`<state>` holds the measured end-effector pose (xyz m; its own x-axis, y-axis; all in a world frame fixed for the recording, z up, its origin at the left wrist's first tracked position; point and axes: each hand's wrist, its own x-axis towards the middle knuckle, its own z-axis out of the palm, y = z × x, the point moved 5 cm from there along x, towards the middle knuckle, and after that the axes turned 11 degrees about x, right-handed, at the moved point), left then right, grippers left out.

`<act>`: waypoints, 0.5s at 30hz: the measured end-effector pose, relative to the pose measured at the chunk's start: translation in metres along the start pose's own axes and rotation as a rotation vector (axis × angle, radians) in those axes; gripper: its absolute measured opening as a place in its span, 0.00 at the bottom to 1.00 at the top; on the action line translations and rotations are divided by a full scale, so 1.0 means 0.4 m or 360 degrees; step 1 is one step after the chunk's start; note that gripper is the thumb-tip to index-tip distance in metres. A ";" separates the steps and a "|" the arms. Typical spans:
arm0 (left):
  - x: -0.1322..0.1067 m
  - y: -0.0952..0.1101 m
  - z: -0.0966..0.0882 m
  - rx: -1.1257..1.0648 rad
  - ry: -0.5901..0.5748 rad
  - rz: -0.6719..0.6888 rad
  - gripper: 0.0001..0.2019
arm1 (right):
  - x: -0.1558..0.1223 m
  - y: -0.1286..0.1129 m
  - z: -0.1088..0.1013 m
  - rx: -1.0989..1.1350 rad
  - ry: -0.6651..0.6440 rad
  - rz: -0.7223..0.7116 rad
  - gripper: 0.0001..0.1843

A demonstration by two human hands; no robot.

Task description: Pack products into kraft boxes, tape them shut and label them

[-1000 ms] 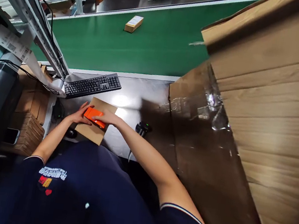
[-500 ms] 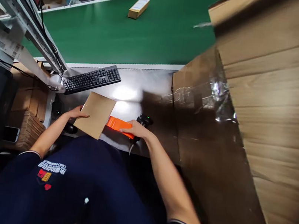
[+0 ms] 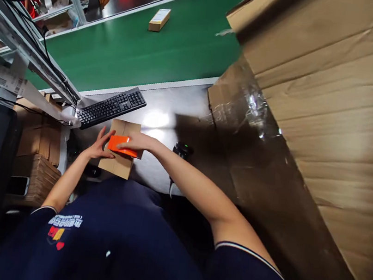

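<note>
Right hand: the right hand (image 3: 138, 141) is clamped on the orange tool (image 3: 113, 142), from its right end.
Orange tool: it is over the middle of the brown carton (image 3: 119, 167), lying across it, close in front of the person.
Left hand: the left hand (image 3: 99, 148) has its fingers and thumb spread apart, around the left end of the tool; whether it presses the tool, I cannot tell. Its thumb is over the carton.
Metal table: the carton is above the table (image 3: 155, 173); the keyboard (image 3: 112, 108) lies beyond it, and the black scanner (image 3: 182, 149) is to the right.
Green belt: on the belt (image 3: 113, 63) there is one small box (image 3: 159, 20) with a white label.
</note>
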<state>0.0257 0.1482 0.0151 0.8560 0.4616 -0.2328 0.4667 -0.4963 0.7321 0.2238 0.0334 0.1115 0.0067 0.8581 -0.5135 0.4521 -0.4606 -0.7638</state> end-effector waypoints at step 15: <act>-0.033 -0.107 0.030 -0.1156 -0.0163 -0.0581 0.55 | -0.090 0.294 -0.011 0.0606 -0.0128 -0.0116 0.37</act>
<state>-0.0028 0.1544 -0.0210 0.7104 0.4153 -0.5683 0.4897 0.2884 0.8228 0.2805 -0.0507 0.0418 -0.0899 0.8780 -0.4701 0.0856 -0.4634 -0.8820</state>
